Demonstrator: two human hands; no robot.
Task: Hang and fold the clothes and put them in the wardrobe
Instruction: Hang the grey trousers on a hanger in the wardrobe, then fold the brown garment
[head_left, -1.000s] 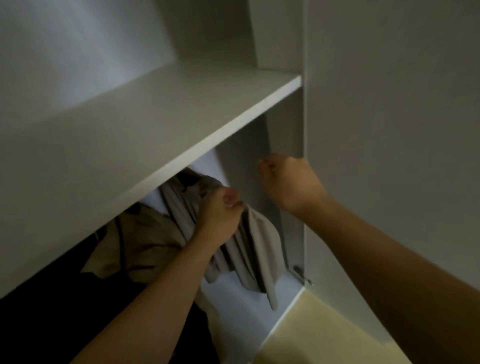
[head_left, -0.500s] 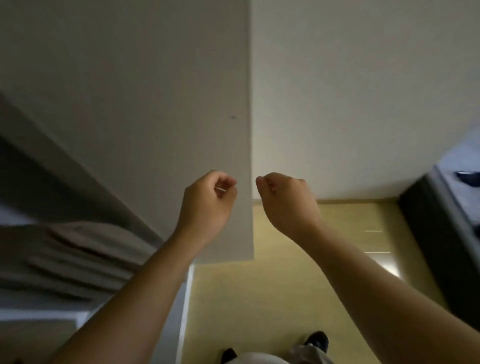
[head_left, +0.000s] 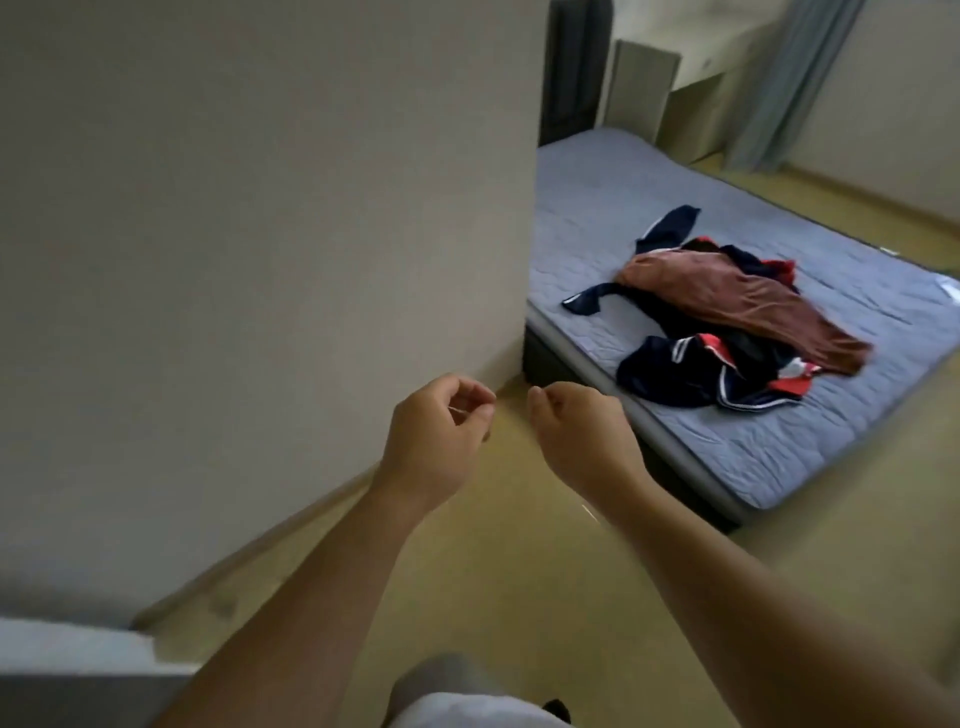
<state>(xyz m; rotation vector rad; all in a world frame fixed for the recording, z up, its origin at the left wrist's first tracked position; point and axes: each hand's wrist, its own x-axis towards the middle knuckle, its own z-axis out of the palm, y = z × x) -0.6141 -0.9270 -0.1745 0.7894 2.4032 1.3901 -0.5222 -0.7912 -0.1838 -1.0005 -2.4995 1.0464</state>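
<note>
A heap of clothes lies on the bed at the right: a rust-brown garment on top of dark navy sportswear with red and white trim. My left hand and my right hand hover side by side over the floor in the middle of the view, well short of the heap. Both have loosely curled fingers and hold nothing. The wardrobe's inside is out of view.
A tall pale panel fills the left half, ending at an edge next to the bed. Yellowish floor runs under my arms. A grey ledge sits at the lower left. A curtain hangs at the far right.
The view swung right, from the wardrobe's shelf and hanging beige clothes to the bed. My left hand let go of the hanging garment; both hands came out holding nothing.
</note>
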